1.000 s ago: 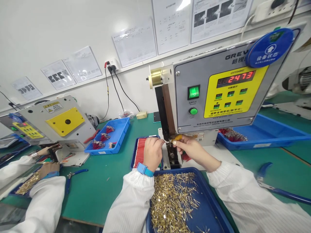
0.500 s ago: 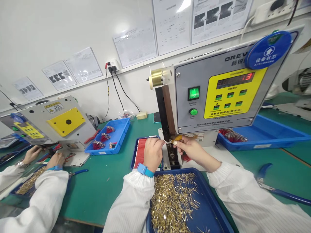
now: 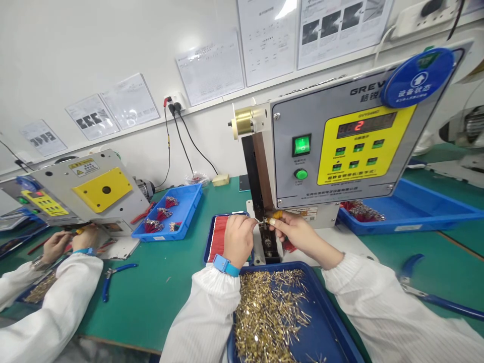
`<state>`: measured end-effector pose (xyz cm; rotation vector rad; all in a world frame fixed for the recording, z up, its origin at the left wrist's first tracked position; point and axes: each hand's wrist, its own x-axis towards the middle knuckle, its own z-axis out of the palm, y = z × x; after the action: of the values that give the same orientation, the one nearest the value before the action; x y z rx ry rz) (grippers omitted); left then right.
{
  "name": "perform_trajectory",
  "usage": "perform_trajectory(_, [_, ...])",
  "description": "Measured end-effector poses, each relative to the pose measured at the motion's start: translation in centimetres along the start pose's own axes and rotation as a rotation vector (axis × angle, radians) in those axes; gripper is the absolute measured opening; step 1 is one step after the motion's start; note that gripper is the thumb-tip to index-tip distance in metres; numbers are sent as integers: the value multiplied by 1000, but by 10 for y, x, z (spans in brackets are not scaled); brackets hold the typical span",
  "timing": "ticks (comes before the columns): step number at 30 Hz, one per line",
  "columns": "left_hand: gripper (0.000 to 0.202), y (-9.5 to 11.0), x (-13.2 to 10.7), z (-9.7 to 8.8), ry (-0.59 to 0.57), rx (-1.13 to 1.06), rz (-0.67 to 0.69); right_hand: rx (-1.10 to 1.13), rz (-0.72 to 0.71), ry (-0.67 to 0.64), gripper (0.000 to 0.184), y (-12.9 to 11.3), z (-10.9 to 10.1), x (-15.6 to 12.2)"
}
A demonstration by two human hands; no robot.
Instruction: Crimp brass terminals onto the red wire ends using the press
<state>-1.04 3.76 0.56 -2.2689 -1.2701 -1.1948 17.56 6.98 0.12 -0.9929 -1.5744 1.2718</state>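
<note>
My left hand (image 3: 237, 238) is pinched shut on a thin wire whose tip reaches the jaw of the grey crimping machine (image 3: 325, 151). My right hand (image 3: 297, 233), with a yellow cot on one fingertip, is closed on a small brass terminal at the same jaw. Both hands meet at the black tool post (image 3: 267, 241). Just below my wrists sits a blue tray (image 3: 333, 327) heaped with several loose brass terminals (image 3: 266, 312). Behind my left hand, a small blue tray holds red wires (image 3: 218, 236).
A co-worker's hands (image 3: 70, 241) work at a second machine (image 3: 88, 194) on the left. Blue trays (image 3: 189, 201) (image 3: 423, 206) with red wire bundles stand on the green mat. Blue pliers (image 3: 113, 275) lie left; another blue-handled tool (image 3: 419, 282) lies right.
My hands have stayed at the jaw. The machine's red counter has changed its reading. The co-worker's hands have moved up to the second machine.
</note>
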Motion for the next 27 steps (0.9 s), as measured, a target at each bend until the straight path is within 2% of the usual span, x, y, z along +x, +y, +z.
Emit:
perform_trajectory(8, [25,2,0,-2,86,1,-23,15,24,14,28,0,0,0])
perform_trajectory(13, [21,2,0,-3,69,-14,-20,34,13,17,28,1,1,-1])
perform_trajectory(19, [20,0,-1,0,45,8,-33,-9,-2,97,29,3,6,-1])
perform_trajectory(27, [21,-1,-1,1,29,17,-29,-23,7,98,29,2,6,-2])
